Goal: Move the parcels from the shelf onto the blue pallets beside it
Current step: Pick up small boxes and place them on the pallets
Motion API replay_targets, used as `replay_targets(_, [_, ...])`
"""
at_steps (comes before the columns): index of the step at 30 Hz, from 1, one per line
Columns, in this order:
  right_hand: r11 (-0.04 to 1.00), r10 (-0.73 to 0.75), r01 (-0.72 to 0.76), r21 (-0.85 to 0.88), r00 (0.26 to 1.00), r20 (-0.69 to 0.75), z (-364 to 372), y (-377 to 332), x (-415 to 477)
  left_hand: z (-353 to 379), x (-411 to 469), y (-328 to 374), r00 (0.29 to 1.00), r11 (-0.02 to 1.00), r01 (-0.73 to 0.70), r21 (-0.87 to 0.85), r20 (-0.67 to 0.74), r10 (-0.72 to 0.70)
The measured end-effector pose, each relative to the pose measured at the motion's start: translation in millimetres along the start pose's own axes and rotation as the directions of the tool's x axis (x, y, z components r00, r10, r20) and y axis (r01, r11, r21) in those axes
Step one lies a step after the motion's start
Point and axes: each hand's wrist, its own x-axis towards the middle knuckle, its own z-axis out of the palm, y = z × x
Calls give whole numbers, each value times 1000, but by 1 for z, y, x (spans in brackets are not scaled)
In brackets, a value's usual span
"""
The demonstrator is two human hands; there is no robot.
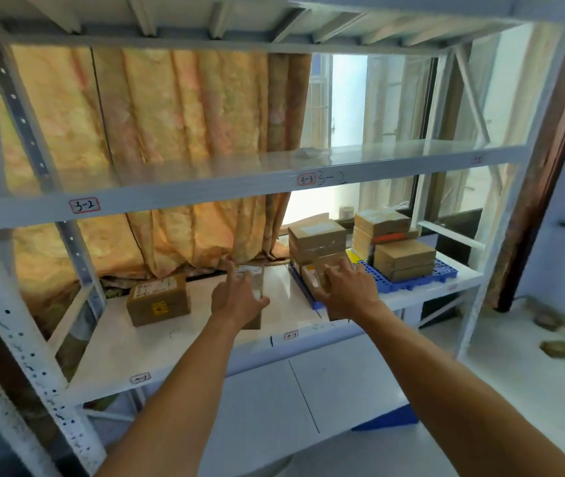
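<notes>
you're well into it: several stacked parcels [405,256] already sit on the blue pallet [408,285], while a labelled parcel [159,299] lies on the shelf [178,346] well left of the pallet, untouched. your left hand [240,299] grips an upright parcel [253,274] just left of the pallet, thumb and fingers [231,275] round its sides. your right hand [348,290] lies with spread fingers over a small parcel [310,275] at the pallet's near left corner; i can't tell if they clasp it.
</notes>
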Motion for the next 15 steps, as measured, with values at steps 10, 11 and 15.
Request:
replay_targets(10, [999, 23, -23, -22, 1000, 4, -19, 144, -16, 18, 15, 153, 998, 994, -64, -89, -16, 63])
replay_targets(11, [999, 38, -38, -26, 999, 5, -22, 160, -16, 21, 16, 170, 997, 993, -74, -96, -13, 74])
replay_targets(15, [996, 83, -83, -30, 996, 11, -27, 218, -22, 33, 19, 231, 994, 991, -105, -77, -7, 105])
